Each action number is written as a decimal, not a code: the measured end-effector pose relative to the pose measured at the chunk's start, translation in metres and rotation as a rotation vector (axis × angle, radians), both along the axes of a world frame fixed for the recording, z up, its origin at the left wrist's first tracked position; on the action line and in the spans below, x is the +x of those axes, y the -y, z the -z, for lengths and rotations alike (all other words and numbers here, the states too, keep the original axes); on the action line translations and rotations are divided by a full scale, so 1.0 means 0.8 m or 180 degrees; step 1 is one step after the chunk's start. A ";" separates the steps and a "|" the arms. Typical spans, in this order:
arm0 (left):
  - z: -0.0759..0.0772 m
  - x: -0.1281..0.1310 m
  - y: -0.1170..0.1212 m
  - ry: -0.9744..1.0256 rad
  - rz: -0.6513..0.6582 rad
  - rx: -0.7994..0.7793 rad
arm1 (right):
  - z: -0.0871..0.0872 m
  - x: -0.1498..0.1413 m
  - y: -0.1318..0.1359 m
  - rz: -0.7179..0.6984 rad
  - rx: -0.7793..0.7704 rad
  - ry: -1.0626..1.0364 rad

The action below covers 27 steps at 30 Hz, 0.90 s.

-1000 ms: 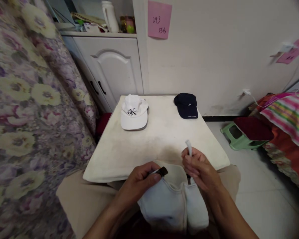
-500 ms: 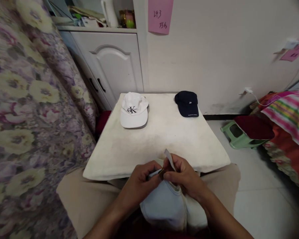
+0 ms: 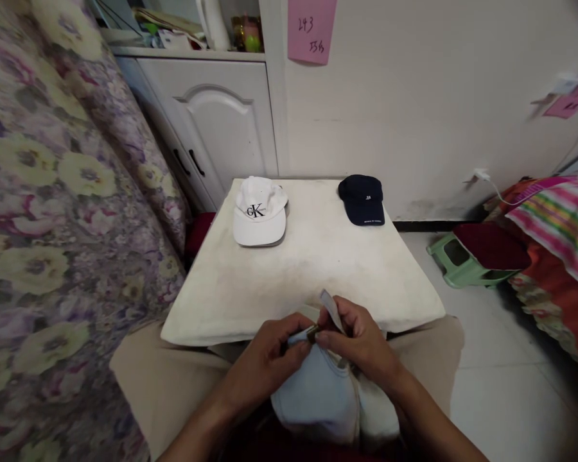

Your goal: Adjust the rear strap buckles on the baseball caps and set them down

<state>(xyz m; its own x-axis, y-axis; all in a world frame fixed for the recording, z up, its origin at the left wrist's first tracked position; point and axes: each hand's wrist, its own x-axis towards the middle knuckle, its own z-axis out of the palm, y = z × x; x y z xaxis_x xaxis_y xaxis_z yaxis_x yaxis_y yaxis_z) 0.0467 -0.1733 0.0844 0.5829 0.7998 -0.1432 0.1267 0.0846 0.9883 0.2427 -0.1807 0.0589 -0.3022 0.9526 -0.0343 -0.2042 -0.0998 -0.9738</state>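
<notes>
A light blue cap (image 3: 318, 398) is held over my lap, just before the near edge of the table. My left hand (image 3: 274, 353) pinches its back strap beside a small brass-coloured buckle (image 3: 312, 333). On the other side of the buckle, my right hand (image 3: 349, 333) grips the strap (image 3: 331, 309), whose loose end sticks up past the fingers. Part of the cap is hidden beneath both hands. On the table lie a white cap (image 3: 260, 215) with black letters, at the far left, and a navy cap (image 3: 363, 200), at the far right.
A cream cloth covers the small table (image 3: 308, 276) between my knees. Behind it stand a white cabinet (image 3: 221, 122) and a wall with a pink note (image 3: 311, 32). A floral curtain (image 3: 52, 224) hangs at left; a green stool (image 3: 462, 260) and a bed (image 3: 559, 256) are at right.
The thumb of my left hand has drawn back slightly, so more of the buckle shows. Both hands keep hold of the strap; the caps on the table stay put.
</notes>
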 end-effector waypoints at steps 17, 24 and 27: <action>-0.004 -0.026 -0.012 0.0442 -0.0142 -0.0655 | -0.013 0.037 -0.005 0.0469 -0.0482 -0.1107; -0.004 -0.032 -0.022 0.0507 -0.0194 -0.0419 | -0.017 0.019 -0.004 0.0160 -0.0238 -0.0800; -0.006 -0.036 -0.029 0.0503 -0.0249 -0.0307 | -0.026 0.018 -0.007 -0.0047 -0.0031 -0.0353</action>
